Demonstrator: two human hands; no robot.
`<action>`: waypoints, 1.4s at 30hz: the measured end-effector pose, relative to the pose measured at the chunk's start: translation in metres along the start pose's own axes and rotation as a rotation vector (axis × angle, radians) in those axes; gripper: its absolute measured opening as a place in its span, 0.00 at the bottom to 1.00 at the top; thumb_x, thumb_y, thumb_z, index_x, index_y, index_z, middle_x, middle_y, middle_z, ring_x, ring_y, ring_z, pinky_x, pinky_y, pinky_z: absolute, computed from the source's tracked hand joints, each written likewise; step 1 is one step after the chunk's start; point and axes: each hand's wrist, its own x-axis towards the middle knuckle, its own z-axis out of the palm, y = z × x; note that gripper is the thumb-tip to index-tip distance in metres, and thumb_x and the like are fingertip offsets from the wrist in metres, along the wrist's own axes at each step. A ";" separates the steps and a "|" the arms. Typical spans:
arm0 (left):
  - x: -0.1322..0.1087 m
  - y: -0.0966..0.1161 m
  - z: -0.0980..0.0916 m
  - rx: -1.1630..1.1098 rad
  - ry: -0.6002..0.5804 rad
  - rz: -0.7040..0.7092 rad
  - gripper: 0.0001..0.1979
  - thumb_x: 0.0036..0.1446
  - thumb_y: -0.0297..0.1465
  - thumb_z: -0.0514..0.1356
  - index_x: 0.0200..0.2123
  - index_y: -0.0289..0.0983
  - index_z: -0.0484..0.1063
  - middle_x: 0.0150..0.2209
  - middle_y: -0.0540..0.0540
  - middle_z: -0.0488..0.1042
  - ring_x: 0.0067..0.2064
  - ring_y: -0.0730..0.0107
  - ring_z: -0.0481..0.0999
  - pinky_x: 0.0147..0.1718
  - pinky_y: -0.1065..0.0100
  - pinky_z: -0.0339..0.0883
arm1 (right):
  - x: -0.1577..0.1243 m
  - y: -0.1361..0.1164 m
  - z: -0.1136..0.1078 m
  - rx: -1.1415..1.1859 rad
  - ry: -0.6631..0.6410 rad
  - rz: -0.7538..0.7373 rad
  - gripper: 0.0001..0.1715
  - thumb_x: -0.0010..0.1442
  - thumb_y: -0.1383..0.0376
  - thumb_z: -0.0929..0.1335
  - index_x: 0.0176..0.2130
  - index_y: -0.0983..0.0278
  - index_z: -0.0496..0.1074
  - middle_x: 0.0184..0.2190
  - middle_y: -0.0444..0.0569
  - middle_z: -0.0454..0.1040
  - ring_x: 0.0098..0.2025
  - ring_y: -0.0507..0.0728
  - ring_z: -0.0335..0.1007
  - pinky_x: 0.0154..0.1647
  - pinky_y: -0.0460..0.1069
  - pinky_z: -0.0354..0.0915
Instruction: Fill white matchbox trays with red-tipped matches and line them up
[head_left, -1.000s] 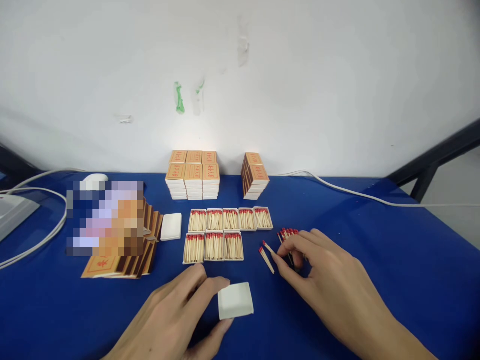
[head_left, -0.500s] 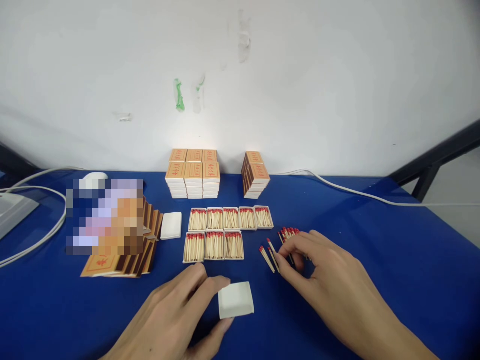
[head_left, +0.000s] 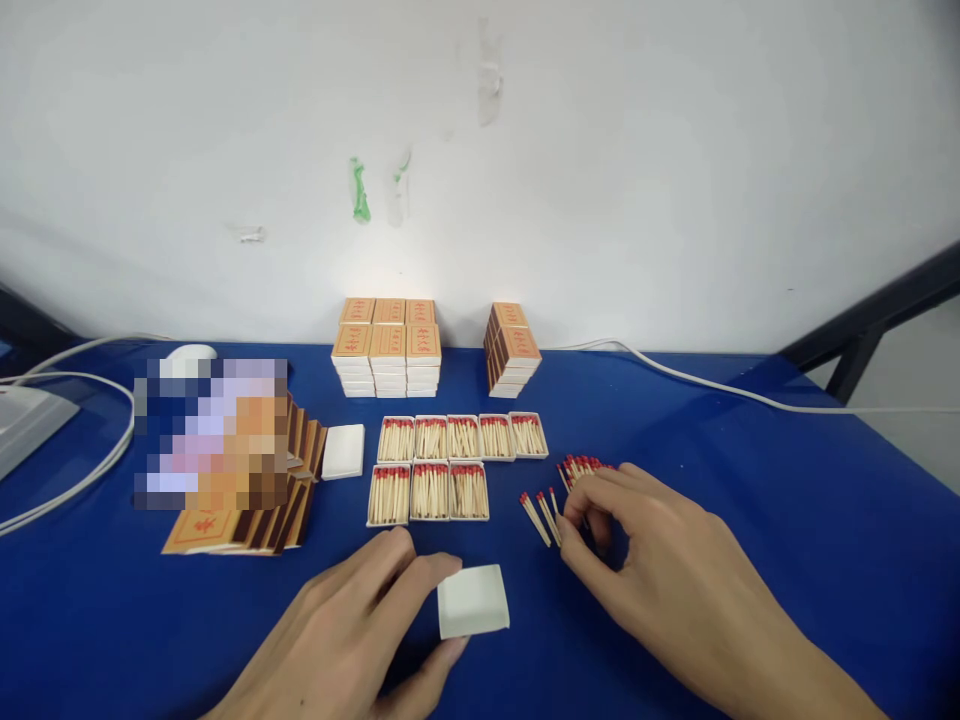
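My left hand [head_left: 360, 620] grips a small white matchbox tray [head_left: 473, 602] between thumb and index finger; I see no matches inside it. My right hand [head_left: 645, 570] is closed in a pinch on a match [head_left: 554, 498], whose red head sticks out by the fingertips. Just left of these fingertips lie several loose matches [head_left: 535, 520]. Under and beyond the right fingers is a heap of red-headed matches [head_left: 583, 466], partly hidden by the hand. Beyond my left hand stand two rows of matchbox trays [head_left: 431, 492] filled with matches.
Stacks of closed matchboxes [head_left: 386, 345] and a narrower matchbox stack [head_left: 513, 350] stand by the wall. Flattened orange-brown sleeves [head_left: 240, 530] lie at left, partly blurred out, beside a white tray stack [head_left: 343, 452]. White cables [head_left: 720, 393] cross the blue table.
My right hand has shifted slightly right. The slanted match that stuck out from its fingertips now lies among the loose ones, and another match head shows there. My left hand stays put.
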 end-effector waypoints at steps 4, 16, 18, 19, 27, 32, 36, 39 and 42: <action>-0.002 -0.001 0.000 -0.005 -0.002 0.001 0.10 0.81 0.36 0.55 0.59 0.45 0.73 0.42 0.49 0.79 0.38 0.65 0.87 0.33 0.67 0.82 | 0.001 -0.002 -0.001 -0.019 0.047 -0.009 0.21 0.72 0.54 0.70 0.27 0.55 0.69 0.24 0.43 0.73 0.27 0.57 0.73 0.21 0.49 0.59; -0.003 -0.002 0.000 -0.009 0.006 -0.005 0.11 0.80 0.37 0.57 0.58 0.45 0.75 0.41 0.49 0.80 0.37 0.65 0.87 0.34 0.68 0.83 | 0.002 -0.008 0.004 0.040 0.054 -0.027 0.21 0.78 0.53 0.67 0.32 0.56 0.72 0.23 0.40 0.70 0.24 0.54 0.70 0.24 0.50 0.63; -0.005 -0.003 0.001 -0.016 0.002 0.001 0.11 0.80 0.37 0.57 0.58 0.45 0.75 0.40 0.50 0.79 0.36 0.65 0.86 0.33 0.68 0.83 | 0.003 -0.007 0.003 0.052 0.053 -0.030 0.21 0.79 0.54 0.66 0.33 0.56 0.73 0.24 0.39 0.71 0.24 0.53 0.69 0.24 0.50 0.64; -0.006 -0.004 0.002 -0.014 -0.002 0.008 0.11 0.80 0.37 0.57 0.58 0.45 0.75 0.40 0.50 0.79 0.36 0.65 0.86 0.33 0.67 0.82 | 0.003 -0.006 0.002 0.046 0.060 -0.028 0.21 0.79 0.54 0.66 0.33 0.56 0.74 0.24 0.40 0.71 0.24 0.54 0.70 0.24 0.50 0.64; 0.000 -0.003 0.002 0.018 -0.005 0.024 0.11 0.82 0.38 0.54 0.59 0.45 0.72 0.42 0.48 0.79 0.38 0.64 0.88 0.32 0.67 0.82 | 0.001 0.011 0.005 -0.164 0.188 0.010 0.19 0.78 0.56 0.64 0.35 0.57 0.74 0.24 0.44 0.73 0.29 0.59 0.73 0.19 0.49 0.55; -0.001 0.000 -0.001 0.013 0.000 0.024 0.11 0.82 0.38 0.54 0.59 0.45 0.73 0.41 0.50 0.79 0.36 0.65 0.87 0.32 0.68 0.81 | 0.001 0.011 0.008 -0.242 0.230 -0.028 0.23 0.79 0.55 0.63 0.32 0.58 0.73 0.25 0.46 0.75 0.31 0.60 0.75 0.20 0.49 0.57; -0.004 0.000 0.000 0.010 0.003 0.027 0.12 0.82 0.39 0.54 0.60 0.45 0.72 0.41 0.50 0.79 0.36 0.64 0.87 0.32 0.67 0.82 | 0.001 0.011 0.007 -0.237 0.226 -0.039 0.24 0.79 0.55 0.62 0.32 0.57 0.74 0.25 0.45 0.74 0.30 0.60 0.74 0.20 0.49 0.56; -0.004 -0.002 0.003 -0.004 -0.017 0.015 0.11 0.82 0.38 0.54 0.60 0.45 0.72 0.40 0.50 0.78 0.35 0.65 0.86 0.32 0.66 0.82 | 0.001 0.011 0.007 -0.189 0.202 -0.034 0.24 0.79 0.55 0.63 0.31 0.57 0.72 0.24 0.44 0.73 0.29 0.59 0.73 0.19 0.48 0.56; -0.004 -0.003 0.004 -0.008 -0.022 0.023 0.11 0.82 0.39 0.54 0.59 0.45 0.72 0.40 0.51 0.77 0.35 0.66 0.85 0.32 0.67 0.81 | 0.001 0.012 0.006 -0.155 0.180 -0.026 0.22 0.77 0.56 0.65 0.31 0.56 0.72 0.23 0.43 0.72 0.28 0.59 0.73 0.18 0.48 0.56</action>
